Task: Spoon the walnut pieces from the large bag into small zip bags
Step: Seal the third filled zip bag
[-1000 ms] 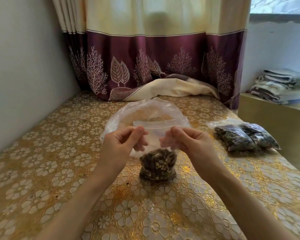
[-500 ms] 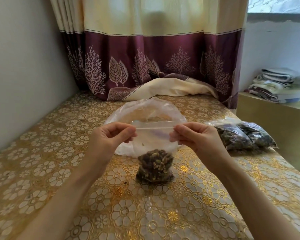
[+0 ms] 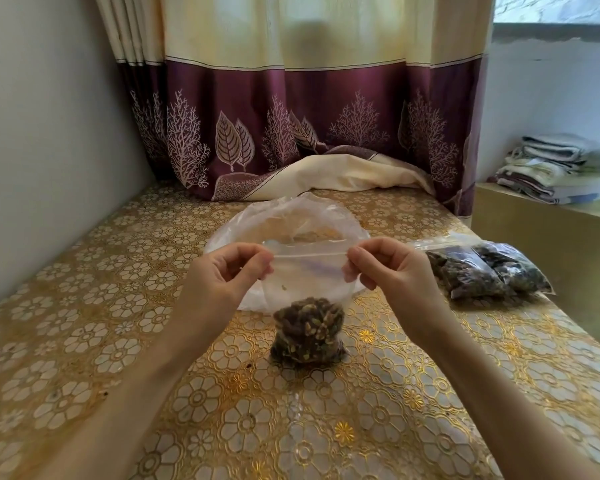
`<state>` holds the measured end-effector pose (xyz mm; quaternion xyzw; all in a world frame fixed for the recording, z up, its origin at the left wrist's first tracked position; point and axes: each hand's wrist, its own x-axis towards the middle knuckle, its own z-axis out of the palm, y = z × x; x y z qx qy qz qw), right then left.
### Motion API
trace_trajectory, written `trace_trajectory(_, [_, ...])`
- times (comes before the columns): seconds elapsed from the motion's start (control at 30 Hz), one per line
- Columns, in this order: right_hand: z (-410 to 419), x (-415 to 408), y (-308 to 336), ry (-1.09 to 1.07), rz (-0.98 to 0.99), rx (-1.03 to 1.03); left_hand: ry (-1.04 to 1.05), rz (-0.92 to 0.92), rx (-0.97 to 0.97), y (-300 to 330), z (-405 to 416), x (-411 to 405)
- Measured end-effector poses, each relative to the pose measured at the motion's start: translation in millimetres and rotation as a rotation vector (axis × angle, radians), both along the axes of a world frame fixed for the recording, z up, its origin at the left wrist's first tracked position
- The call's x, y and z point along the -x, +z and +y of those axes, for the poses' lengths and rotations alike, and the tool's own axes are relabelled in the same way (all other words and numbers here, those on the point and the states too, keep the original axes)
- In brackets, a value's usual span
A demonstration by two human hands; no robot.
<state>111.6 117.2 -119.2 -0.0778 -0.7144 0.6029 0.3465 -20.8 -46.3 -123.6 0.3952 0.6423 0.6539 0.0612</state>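
Hands meet at centre frame over a gold floral tablecloth (image 3: 84,341): the left hand (image 3: 219,282) pinches the left end of a small zip bag (image 3: 309,271) at its seal strip, and the right hand (image 3: 392,268) pinches the right end, thumb and forefinger of each curled onto the plastic. Between them the strip runs taut and level, and the bag hangs down with its bottom resting on the cloth, where a dark clump of walnut pieces (image 3: 307,336) fills the lower part. Directly behind, partly hidden by the small bag and both hands, sits the large bag (image 3: 291,220), a clear, crumpled sack with its mouth open upward. At right of the frame, well apart from the hands, two filled zip bags (image 3: 485,271) lie side by side and touching near the table edge. A maroon and cream curtain (image 3: 309,116) hangs across the top, its hem bunched on the table's far end. Folded cloths (image 3: 555,168) are stacked on a ledge at the upper right.
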Motion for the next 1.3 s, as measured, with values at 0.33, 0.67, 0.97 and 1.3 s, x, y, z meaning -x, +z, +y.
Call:
trace_trajectory(0.33, [-0.2, 1.4, 1.0, 0.071, -0.020, -0.019, 0.068, 0.141, 0.042, 2.6, -2.4, -5.5])
trace_trajectory(0.67, [-0.3, -0.7, 2.3, 0.089, -0.067, -0.110, -0.023, 0.141, 0.035, 2.5, 1.6, -10.3])
trace_trajectory(0.97, [-9.5, -2.6, 4.0, 0.043, -0.061, -0.159, 0.000, 0.143, 0.037, 1.2, 1.7, -11.7])
trace_trajectory(1.3, [-12.4, 0.6, 2.6, 0.043, -0.084, -0.194, -0.029, 0.177, 0.067, 0.8, 5.2, -15.3])
